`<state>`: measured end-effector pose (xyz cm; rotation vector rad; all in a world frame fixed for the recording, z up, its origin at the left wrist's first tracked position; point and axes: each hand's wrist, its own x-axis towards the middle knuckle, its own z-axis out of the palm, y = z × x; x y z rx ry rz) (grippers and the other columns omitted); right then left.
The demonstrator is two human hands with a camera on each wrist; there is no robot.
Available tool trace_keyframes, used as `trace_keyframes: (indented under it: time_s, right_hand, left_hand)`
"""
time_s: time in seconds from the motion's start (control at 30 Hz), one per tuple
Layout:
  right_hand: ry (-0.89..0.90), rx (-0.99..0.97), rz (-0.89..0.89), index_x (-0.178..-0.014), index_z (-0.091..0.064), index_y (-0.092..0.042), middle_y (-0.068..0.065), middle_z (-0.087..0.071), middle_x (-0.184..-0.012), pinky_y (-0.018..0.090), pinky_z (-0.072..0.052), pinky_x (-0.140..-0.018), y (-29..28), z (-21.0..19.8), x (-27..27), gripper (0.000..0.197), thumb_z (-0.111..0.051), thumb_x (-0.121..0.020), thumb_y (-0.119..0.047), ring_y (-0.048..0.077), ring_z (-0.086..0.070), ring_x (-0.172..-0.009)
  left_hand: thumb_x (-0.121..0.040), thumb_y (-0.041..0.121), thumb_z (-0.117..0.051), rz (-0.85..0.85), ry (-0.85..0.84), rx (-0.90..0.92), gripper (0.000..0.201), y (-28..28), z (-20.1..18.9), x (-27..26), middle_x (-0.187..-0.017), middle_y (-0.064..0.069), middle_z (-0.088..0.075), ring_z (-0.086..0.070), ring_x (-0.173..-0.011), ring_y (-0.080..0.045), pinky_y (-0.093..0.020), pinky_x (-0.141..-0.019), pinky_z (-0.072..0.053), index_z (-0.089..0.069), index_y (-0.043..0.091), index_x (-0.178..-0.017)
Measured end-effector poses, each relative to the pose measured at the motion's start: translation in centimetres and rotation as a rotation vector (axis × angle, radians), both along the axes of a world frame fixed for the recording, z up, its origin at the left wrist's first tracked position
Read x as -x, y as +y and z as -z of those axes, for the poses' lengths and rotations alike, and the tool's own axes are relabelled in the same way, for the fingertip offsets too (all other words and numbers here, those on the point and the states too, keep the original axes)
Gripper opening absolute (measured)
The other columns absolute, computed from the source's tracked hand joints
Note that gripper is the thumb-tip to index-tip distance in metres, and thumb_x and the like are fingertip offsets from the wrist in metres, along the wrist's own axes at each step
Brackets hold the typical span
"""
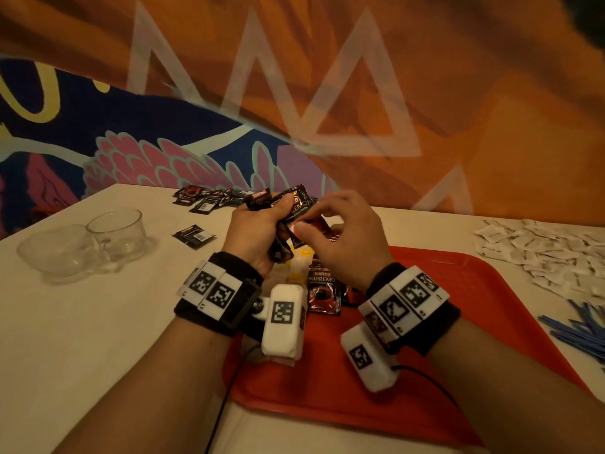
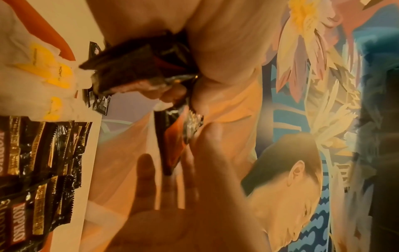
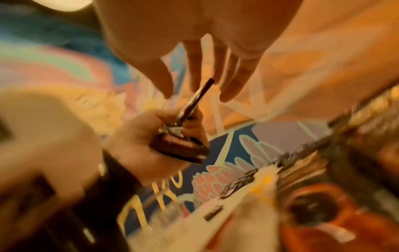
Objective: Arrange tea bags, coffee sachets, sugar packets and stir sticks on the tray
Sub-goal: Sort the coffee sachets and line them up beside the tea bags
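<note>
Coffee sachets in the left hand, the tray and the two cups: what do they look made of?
Coffee sachets: glossy printed foil or plastic film, going by the crinkles and silvery edge.
Tray: red, matte, fine-textured, probably moulded plastic.
Cups: clear and shiny; glass or clear plastic, can't tell.

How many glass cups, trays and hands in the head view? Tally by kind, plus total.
glass cups: 2
red tray: 1
hands: 2 (left hand grips coffee sachets, right hand pinches one)
total: 5
</note>
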<state>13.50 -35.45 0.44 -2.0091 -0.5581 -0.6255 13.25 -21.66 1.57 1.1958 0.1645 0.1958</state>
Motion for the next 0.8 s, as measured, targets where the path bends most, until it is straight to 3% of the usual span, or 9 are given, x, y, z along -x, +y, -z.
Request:
trace_keyframes:
  time_s: [0.1,0.17,0.27,0.37,0.43,0.57,0.67,0.8]
  right_hand:
    - [0.332,-0.156,-0.007,-0.096,-0.059,-0.029,-0.005,-0.070,-0.096,0.030,-0.056,-0.081,-0.3,-0.2,-1.0,0.028,-0.080,-0.078,-0.028,0.010,-0.067,-0.088]
    - [0.370,-0.138,-0.013,-0.096,-0.066,-0.029,-0.002,-0.073,-0.093,0.039,-0.056,-0.086,-0.5,-0.1,-1.6,0.027,-0.082,-0.076,-0.023,0.014,-0.070,-0.088]
    - [0.325,-0.036,-0.021,-0.090,-0.074,-0.022,-0.005,-0.074,-0.087,0.023,-0.053,-0.078,-0.8,-0.4,-1.6,0.019,-0.084,-0.074,-0.019,0.006,-0.069,-0.082]
    - [0.294,0.021,-0.034,-0.076,-0.070,-0.029,-0.014,-0.069,-0.076,0.004,-0.041,-0.064,-1.1,-0.7,-1.3,0.019,-0.085,-0.073,-0.017,-0.008,-0.061,-0.070]
    - [0.282,0.048,-0.044,-0.068,-0.066,-0.035,-0.019,-0.065,-0.071,0.002,-0.041,-0.063,-1.3,-0.8,-1.2,0.029,-0.085,-0.073,-0.014,-0.012,-0.059,-0.066]
    - [0.312,0.053,-0.037,-0.076,-0.073,-0.026,-0.008,-0.072,-0.080,0.024,-0.054,-0.079,-2.0,-0.8,-1.6,0.017,-0.087,-0.070,-0.020,0.007,-0.068,-0.079]
    - [0.359,0.007,-0.025,-0.082,-0.077,-0.020,-0.003,-0.075,-0.082,0.039,-0.057,-0.083,-3.4,-1.0,-1.8,0.015,-0.087,-0.071,-0.021,0.014,-0.071,-0.082]
    - [0.357,0.028,-0.069,-0.079,-0.076,-0.018,-0.002,-0.075,-0.079,0.035,-0.057,-0.079,-4.5,-1.5,-1.2,0.011,-0.084,-0.073,-0.013,0.013,-0.071,-0.078]
  left_hand:
    - [-0.091,0.010,-0.067,0.015,-0.022,0.014,0.004,0.1,0.1,-0.2,-0.107,-0.020,-0.072,-0.065,-0.106,-0.043,-0.056,-0.098,-0.049,-0.071,0.011,-0.093]
    - [-0.091,0.010,-0.066,0.048,-0.017,0.033,0.007,0.2,0.1,-0.3,-0.100,-0.017,-0.072,-0.068,-0.098,-0.037,-0.051,-0.090,-0.053,-0.071,0.008,-0.097]
    - [-0.091,0.016,-0.067,0.106,-0.009,0.081,0.027,0.2,0.1,-0.2,-0.101,-0.018,-0.071,-0.070,-0.087,-0.031,-0.037,-0.068,-0.059,-0.068,-0.001,-0.112]
    - [-0.092,0.015,-0.065,0.135,-0.022,0.069,0.017,-0.1,0.0,-0.1,-0.086,-0.011,-0.073,-0.072,-0.076,-0.024,-0.030,-0.059,-0.057,-0.070,0.002,-0.101]
    - [-0.092,0.014,-0.064,0.126,-0.024,0.043,0.013,-0.2,0.0,-0.1,-0.082,-0.010,-0.072,-0.070,-0.074,-0.025,-0.030,-0.059,-0.057,-0.070,0.002,-0.096]
    - [-0.094,0.022,-0.065,0.151,-0.053,0.028,0.016,0.0,-0.1,0.0,-0.080,-0.008,-0.072,-0.070,-0.069,-0.020,-0.028,-0.057,-0.056,-0.068,0.006,-0.095]
    - [-0.093,0.031,-0.067,0.138,-0.065,-0.072,0.017,0.4,-0.1,-0.1,-0.064,0.004,-0.062,-0.051,-0.053,-0.008,-0.020,-0.048,-0.042,-0.063,0.015,-0.088]
    - [-0.097,0.026,-0.062,0.138,-0.049,-0.195,0.017,0.0,0.0,-0.1,-0.066,0.000,-0.052,-0.042,-0.054,-0.010,-0.022,-0.049,-0.036,-0.062,0.011,-0.087]
